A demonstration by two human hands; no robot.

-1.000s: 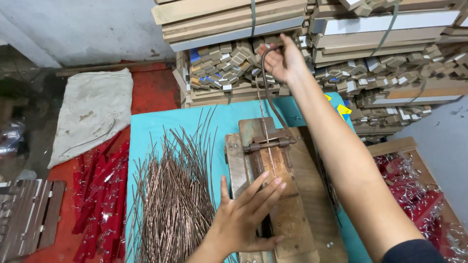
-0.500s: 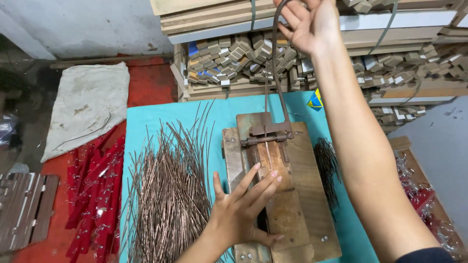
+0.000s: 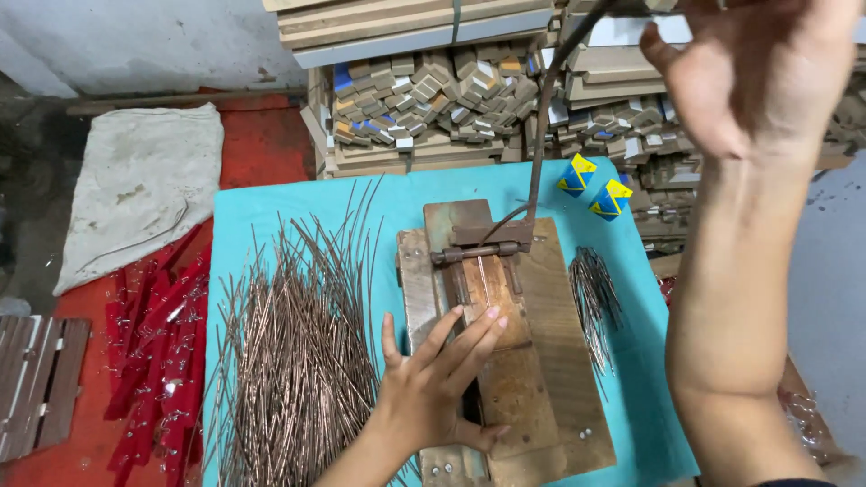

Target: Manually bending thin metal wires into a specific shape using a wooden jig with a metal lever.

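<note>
A wooden press jig [image 3: 550,361] with a rusty metal plate lies on a teal mat [image 3: 397,194]. My left hand [image 3: 433,388] lies flat on the jig, its spread fingers pressing a few thin copper rods [image 3: 484,280] against the plate. A dark metal lever [image 3: 539,135] rises from the jig's hinge toward the top of the view. My right hand [image 3: 758,81] is raised high at the upper right, curled around the lever's top end, which is partly out of view. A big heap of long copper rods [image 3: 289,361] sits left of the jig. A small bundle of shorter rods [image 3: 595,298] lies to its right.
Stacks of small wooden blocks and boards [image 3: 424,99] line the back. Two blue-and-yellow boxes [image 3: 595,185] stand on the mat's far right. Red plastic pieces [image 3: 153,352] lie on the left, beside a beige sack [image 3: 144,189] and wooden slats [image 3: 36,379].
My right hand has swung the lever up and toward me, from low over the jig to near upright. My left hand has stayed on the jig.
</note>
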